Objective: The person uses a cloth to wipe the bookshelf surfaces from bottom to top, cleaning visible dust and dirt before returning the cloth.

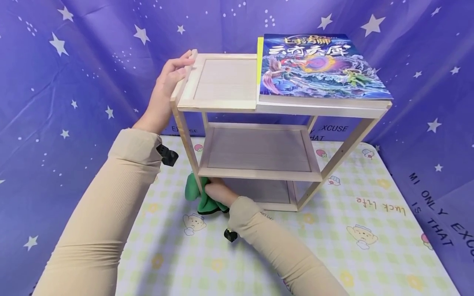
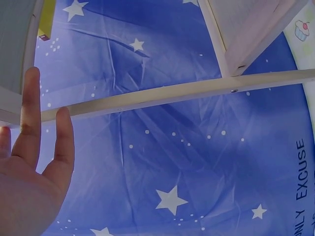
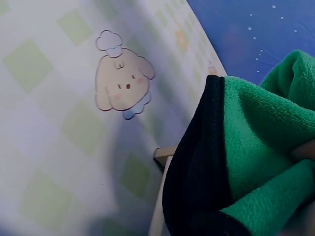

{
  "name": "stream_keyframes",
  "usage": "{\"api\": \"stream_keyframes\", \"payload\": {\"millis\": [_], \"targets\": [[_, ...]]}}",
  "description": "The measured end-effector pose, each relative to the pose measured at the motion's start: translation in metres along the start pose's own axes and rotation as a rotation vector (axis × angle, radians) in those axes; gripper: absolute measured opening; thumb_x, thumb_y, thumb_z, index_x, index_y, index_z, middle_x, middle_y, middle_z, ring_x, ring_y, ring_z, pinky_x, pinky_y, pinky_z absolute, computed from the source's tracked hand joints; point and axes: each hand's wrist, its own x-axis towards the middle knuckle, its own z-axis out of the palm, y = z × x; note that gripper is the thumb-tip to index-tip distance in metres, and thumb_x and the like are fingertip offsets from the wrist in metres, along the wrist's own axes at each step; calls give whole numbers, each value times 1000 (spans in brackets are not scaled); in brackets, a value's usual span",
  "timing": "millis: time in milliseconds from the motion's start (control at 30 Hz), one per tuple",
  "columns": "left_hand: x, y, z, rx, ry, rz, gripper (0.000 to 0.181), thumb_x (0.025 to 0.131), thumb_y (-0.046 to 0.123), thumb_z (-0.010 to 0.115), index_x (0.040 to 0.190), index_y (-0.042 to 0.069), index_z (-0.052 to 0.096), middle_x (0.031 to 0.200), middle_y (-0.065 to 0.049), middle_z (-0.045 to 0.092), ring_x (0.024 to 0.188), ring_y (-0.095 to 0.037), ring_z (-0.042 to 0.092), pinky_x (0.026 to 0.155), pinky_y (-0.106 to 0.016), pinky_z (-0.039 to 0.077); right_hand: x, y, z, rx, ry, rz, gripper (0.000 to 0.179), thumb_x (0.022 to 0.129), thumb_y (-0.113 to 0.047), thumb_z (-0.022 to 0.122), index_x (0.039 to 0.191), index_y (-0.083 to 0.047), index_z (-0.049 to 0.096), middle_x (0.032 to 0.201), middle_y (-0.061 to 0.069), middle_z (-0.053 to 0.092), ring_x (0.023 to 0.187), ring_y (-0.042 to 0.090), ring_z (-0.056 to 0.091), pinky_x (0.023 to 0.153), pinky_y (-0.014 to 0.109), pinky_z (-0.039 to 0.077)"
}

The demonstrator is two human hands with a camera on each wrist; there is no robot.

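A pale wooden three-tier shelf (image 1: 255,175) stands upright on the table. My left hand (image 1: 164,88) rests against its upper left end, fingers at the top rim; in the left wrist view the visible fingers (image 2: 30,113) are fairly straight. Low at the left front leg, my right hand (image 1: 218,191) grips a green cloth (image 1: 208,203) with a dark edging. The cloth lies around that leg, part of it showing on the leg's left side. Bunched folds of the green cloth (image 3: 261,142) fill the right wrist view's right side, hiding most of the fingers.
A thick book with a colourful blue cover (image 1: 318,74) lies on the right part of the top tier, a yellow edge at its left. A green-and-white checked tablecloth (image 1: 322,255) covers the table. Purple star-patterned fabric (image 1: 92,49) hangs behind and at both sides.
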Motion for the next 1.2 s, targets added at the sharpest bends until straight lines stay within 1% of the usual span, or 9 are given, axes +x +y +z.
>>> {"api": "stream_keyframes", "payload": {"millis": [67, 167, 300, 533, 700, 833, 900, 1100, 1200], "targets": [[0, 1, 0, 8, 3, -5, 34, 96, 30, 41, 123, 19, 60, 156, 10, 41, 143, -2, 35, 111, -18, 27, 0, 4, 2, -43, 14, -9, 58, 82, 10, 39, 135, -7, 55, 127, 16, 61, 86, 21, 64, 79, 32, 53], [-1, 2, -1, 18, -5, -11, 35, 96, 31, 41, 124, 20, 59, 157, 12, 40, 143, -1, 34, 111, -18, 27, 1, 10, 5, -117, 56, -26, 71, 80, 11, 41, 148, -9, 45, 144, 15, 52, 113, 25, 57, 97, 34, 44], [1, 4, 2, -9, -12, -14, 35, 96, 30, 40, 123, 19, 59, 157, 11, 39, 143, -1, 34, 111, -19, 27, -2, 16, 10, -136, 123, -37, 78, 79, 11, 44, 152, -14, 39, 151, 15, 46, 128, 30, 49, 107, 41, 40], [1, 5, 4, -54, 22, -11, 31, 96, 26, 41, 119, 20, 61, 157, 6, 40, 143, -2, 34, 112, -18, 25, -13, 23, 15, -105, 222, -85, 76, 80, 13, 48, 151, -13, 42, 148, 16, 49, 128, 31, 50, 107, 45, 41], [-1, 5, 4, -53, 26, -26, 30, 96, 27, 42, 118, 21, 61, 157, 8, 41, 143, -2, 34, 112, -18, 25, -25, 27, 15, -39, 301, -46, 69, 79, 11, 51, 145, -7, 48, 147, 17, 49, 125, 33, 50, 104, 46, 41], [-1, 4, 4, -75, 27, -15, 30, 95, 25, 41, 117, 20, 60, 158, 6, 40, 144, -3, 34, 112, -17, 25, -33, 30, 11, 16, 339, -10, 69, 75, 9, 53, 142, -5, 49, 141, 19, 52, 115, 31, 53, 94, 40, 44], [-1, 4, 3, -82, 26, -6, 30, 95, 25, 41, 118, 19, 60, 158, 5, 39, 144, -3, 33, 112, -17, 25, -36, 30, 7, 64, 344, 7, 73, 72, 7, 55, 144, -5, 47, 139, 20, 54, 111, 29, 53, 91, 38, 45], [-1, 4, 4, -90, 25, 2, 30, 96, 24, 40, 117, 19, 60, 158, 4, 39, 144, -3, 34, 112, -16, 24, -47, 38, -9, 297, 322, 37, 82, 68, 5, 54, 148, -3, 39, 142, 18, 48, 117, 27, 48, 97, 36, 42], [-2, 3, 5, -91, 23, 2, 30, 96, 24, 40, 118, 18, 60, 159, 3, 39, 144, -3, 34, 112, -16, 24, -53, 44, -18, 392, 277, 41, 84, 68, 5, 49, 150, -2, 33, 140, 19, 46, 111, 24, 46, 91, 29, 40]]}}
